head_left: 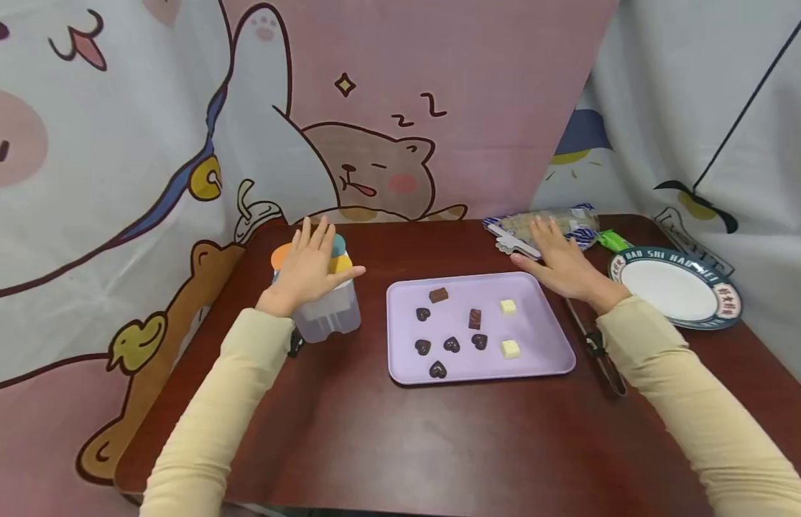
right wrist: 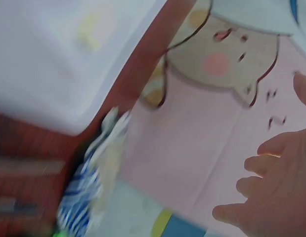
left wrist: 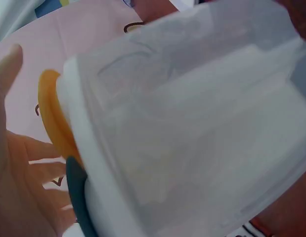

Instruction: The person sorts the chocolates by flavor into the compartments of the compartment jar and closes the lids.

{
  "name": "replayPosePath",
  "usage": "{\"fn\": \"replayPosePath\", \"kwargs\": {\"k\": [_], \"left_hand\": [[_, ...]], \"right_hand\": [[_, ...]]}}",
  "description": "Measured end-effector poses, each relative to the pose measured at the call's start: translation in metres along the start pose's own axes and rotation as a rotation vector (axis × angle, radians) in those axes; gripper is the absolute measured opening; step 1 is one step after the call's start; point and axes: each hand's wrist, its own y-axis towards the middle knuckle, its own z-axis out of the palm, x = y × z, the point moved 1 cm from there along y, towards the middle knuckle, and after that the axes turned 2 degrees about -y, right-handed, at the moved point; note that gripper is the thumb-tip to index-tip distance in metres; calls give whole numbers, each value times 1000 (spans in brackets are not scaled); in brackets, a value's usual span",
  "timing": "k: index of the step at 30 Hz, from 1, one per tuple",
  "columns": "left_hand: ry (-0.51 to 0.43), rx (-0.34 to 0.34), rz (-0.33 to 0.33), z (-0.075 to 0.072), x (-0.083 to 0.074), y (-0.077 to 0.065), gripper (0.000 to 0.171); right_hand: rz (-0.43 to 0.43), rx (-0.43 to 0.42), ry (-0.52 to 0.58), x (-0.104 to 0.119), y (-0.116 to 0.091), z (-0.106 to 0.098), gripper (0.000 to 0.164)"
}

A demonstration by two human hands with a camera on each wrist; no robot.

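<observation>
As hands (head_left: 304,271) (head_left: 564,267) hover, choc hearts (head_left: 452,345): headcam only

Around the dark rim of the plate (head_left: 668,289), at the right of the head view, run the Latin capitals "HAO SHI HAO WEI", with Chinese characters in red on pale patches, too small to read surely. On the pink cloth backdrop (head_left: 503,108), upper middle of that view, two letters "Z" stand above the sleeping cartoon animal (head_left: 381,169); they recur, turned, at the right of the right wrist view.
</observation>
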Motion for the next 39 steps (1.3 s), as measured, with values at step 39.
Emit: {"fn": "replayPosePath", "kwargs": {"k": [39], "left_hand": [[-265,-354,231,43,44,-73,50]], "right_hand": [[-735,-7,71,230,47,93,49]]}}
